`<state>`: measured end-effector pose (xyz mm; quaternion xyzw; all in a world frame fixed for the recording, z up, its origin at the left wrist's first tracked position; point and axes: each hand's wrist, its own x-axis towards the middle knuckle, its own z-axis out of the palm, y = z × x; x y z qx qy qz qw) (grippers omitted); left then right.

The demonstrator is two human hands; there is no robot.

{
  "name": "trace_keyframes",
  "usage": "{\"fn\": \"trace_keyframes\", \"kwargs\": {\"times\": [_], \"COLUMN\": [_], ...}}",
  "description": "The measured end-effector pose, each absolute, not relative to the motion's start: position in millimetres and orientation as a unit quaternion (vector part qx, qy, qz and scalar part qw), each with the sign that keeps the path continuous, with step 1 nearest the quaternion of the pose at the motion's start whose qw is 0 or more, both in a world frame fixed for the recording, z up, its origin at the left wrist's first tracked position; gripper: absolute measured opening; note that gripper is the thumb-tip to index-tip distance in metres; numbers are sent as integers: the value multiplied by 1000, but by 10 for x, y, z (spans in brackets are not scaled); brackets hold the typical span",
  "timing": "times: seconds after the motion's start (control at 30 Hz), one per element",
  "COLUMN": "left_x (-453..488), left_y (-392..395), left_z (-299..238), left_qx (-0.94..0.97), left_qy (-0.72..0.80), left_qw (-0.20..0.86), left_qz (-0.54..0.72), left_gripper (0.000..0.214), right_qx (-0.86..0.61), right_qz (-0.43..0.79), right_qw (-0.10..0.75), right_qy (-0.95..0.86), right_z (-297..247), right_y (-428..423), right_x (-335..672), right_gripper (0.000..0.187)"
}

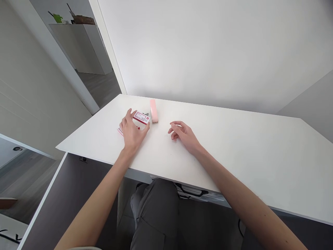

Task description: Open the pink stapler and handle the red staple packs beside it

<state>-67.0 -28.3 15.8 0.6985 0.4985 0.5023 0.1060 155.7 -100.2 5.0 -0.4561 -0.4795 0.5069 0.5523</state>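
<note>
My left hand (131, 133) grips a small white and red box (142, 117) by its two ends, thumb at the right and fingers at the left, over the left part of the white table. Under that hand a second red and white item (120, 131) lies on the tabletop, mostly covered by the palm and fingers. Just right of the box is a pink stapler (154, 110). A small dark metal piece (146, 114) peeks out behind the box. My right hand (183, 133) hovers at or on the table with loosely curled, parted fingers, and nothing shows in them.
The white table (247, 149) runs far to the right along a white wall (208, 52). Below its front edge are a black handle (191, 191) and my legs (156, 215). Through a doorway at the upper left stands a cabinet (78, 47) with items on top.
</note>
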Motion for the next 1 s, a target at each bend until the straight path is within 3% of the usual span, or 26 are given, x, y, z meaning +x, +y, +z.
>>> {"fn": "trace_keyframes", "kwargs": {"times": [0.43,0.77,1.0], "left_x": [-742,-772,-794], "left_y": [-146,-169,-179], "left_z": [60,23,-12], "left_qx": [733,747,729], "left_qy": [562,524,540], "left_qw": [-17,8,17], "left_qz": [383,409,421], "left_gripper": [81,57,60], "right_qx": [-460,-456,-455], "right_qz": [506,509,509], "right_qw": [542,541,540], "right_qy": [-489,-491,-491], "right_z": [86,64,74], "right_y": [-1020,-1004,-1025], "right_x": [1551,1553,1556], "right_gripper": [47,46,46]}}
